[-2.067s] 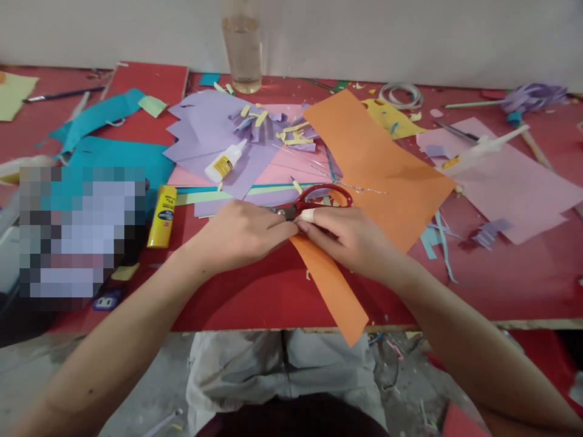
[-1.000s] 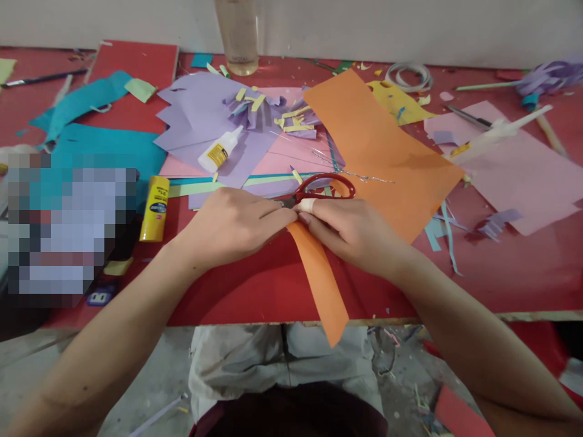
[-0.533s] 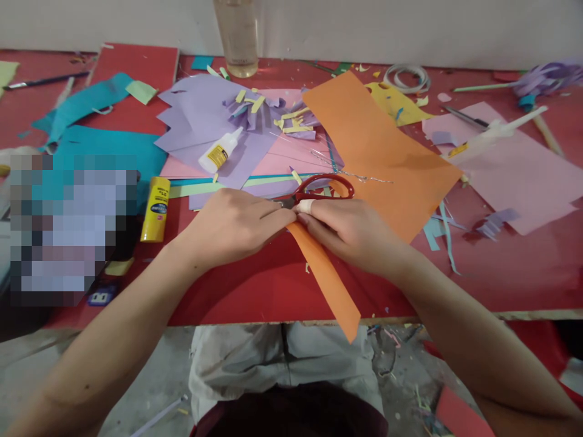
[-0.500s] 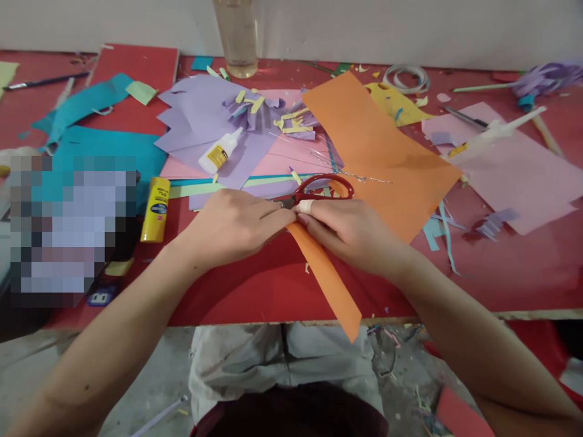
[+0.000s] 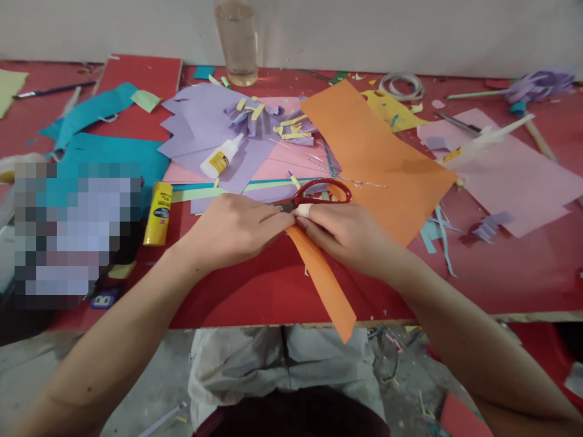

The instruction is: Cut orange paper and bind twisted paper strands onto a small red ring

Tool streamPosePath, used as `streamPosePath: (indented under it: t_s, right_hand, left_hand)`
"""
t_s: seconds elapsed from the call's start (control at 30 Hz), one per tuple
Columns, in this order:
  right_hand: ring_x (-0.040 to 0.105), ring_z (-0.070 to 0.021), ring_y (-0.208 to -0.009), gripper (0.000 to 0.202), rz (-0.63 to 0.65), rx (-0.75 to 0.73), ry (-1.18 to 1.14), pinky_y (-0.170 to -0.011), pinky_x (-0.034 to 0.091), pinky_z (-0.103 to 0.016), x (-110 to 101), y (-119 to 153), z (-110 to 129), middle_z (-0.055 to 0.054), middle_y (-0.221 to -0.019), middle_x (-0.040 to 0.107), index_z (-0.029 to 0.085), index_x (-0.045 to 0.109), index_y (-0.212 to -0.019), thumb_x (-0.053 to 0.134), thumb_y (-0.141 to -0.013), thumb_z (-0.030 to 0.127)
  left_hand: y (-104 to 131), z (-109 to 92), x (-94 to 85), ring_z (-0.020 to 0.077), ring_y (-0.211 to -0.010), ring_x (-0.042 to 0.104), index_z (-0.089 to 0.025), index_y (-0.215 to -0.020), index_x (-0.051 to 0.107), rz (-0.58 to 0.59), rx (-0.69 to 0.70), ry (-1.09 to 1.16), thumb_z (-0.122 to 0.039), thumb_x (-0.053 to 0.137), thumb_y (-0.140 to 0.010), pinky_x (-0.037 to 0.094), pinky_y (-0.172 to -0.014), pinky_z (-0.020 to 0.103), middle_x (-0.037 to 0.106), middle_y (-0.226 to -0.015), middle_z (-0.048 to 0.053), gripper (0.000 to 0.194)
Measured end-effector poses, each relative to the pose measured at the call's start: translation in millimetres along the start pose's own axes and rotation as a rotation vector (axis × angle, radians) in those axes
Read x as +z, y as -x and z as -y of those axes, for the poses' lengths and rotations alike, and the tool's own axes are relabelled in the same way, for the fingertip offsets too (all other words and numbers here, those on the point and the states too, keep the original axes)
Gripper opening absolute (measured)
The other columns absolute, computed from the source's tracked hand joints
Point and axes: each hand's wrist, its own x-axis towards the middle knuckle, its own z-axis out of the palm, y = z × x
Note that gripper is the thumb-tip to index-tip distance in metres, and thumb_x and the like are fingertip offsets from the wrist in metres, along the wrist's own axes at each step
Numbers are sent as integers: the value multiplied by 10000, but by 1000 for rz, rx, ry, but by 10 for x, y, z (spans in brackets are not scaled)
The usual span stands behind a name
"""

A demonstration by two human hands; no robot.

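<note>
An orange paper strip (image 5: 324, 282) hangs from between my two hands down past the table's front edge. My left hand (image 5: 243, 227) is closed on its upper end, fingertips meeting those of my right hand. My right hand (image 5: 344, 233), with a white wrap on one finger, pinches the same end. Red-handled scissors (image 5: 324, 183) lie just beyond my fingertips, their blades partly hidden by my left hand. A large orange sheet (image 5: 380, 158) with a curved edge rests behind my right hand.
On the red table (image 5: 214, 297) are a yellow glue stick (image 5: 158, 213), a white glue bottle (image 5: 222, 159), purple sheets (image 5: 200, 121), a pink sheet (image 5: 510, 182) and teal paper (image 5: 113, 149). A bottle of liquid (image 5: 237, 45) stands at the back. A blurred-out object lies at the left.
The view has shifted slightly, so the table's things sit a little lower. Both hands keep their grip on the strip, whose lower end has swung slightly left.
</note>
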Motion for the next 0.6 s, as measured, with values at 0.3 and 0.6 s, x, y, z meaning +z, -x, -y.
streamPosePath:
  t_s: [0.3, 0.6]
  right_hand:
    - [650, -190, -822, 260, -53, -39, -77, -696, 421, -278, 0, 0, -3, -73, -917, 711, 175, 614, -1024, 381, -1020, 292]
    - [563, -120, -615, 229, -183, 108, -374, -579, 401, -237, -41, 8, 32, -4, -753, 650, 186, 653, -942, 459, -994, 297]
  left_hand:
    - [1, -8, -8, 116, -555, 618, -155, -918, 646, -28, -40, 66, -104, 431, -945, 380, -478, 230, 709, -696, -2, 223]
    - [20, 9, -15, 96, -637, 692, -191, -1022, 642, -222, -160, 227, -138, 490, -949, 460, -547, 191, 759, -802, 10, 177]
